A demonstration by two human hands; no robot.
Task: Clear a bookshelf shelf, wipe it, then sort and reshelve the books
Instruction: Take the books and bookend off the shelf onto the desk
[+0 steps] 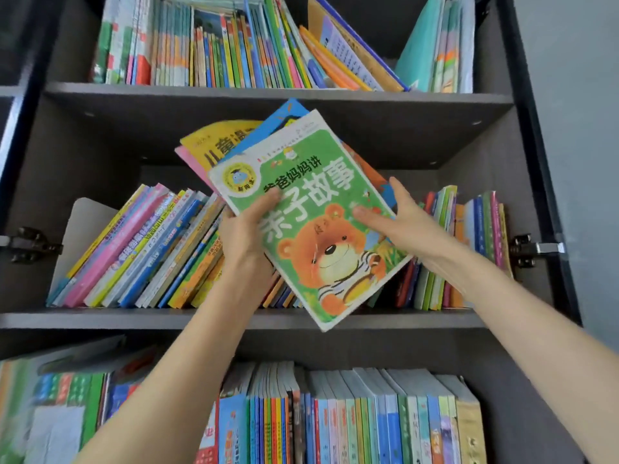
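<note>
At the front of the middle shelf (100,318) of a dark bookcase, a person holds a small stack of thin children's books tilted in mid-air, clear of the board. The left hand (248,229) grips the stack's left edge, thumb laid over the top cover and fingers curled behind. This looks like the hold that carries the weight. The right hand (398,219) lies with straight fingers flat on the cover near its right edge, steadying and squaring the stack, I judge. Whether its thumb hooks behind the books is hard to tell from this angle.

On top is a green picture book (335,182) with a cartoon bear in a striped shirt. Its large white characters read 亲子故事, with a smaller line above that ends 妈妈讲 and starts under the thumb. A round yellow badge sits in its upper left corner, its small print too fine to read surely. Fanned out behind are a blue book (284,118), a yellow book (217,145) with big dark characters that are cut off, and a pink one.

Most of the shelf's books are not yet cleared. A leaning row (150,249) slumps to the right on the left side, and an upright group (469,249) stands at the right, with a gap behind the hands. So I judge the clearing to be partly done and wiping not yet possible. Full rows of books fill the shelf above (234,45) and the shelf below (368,423).
</note>
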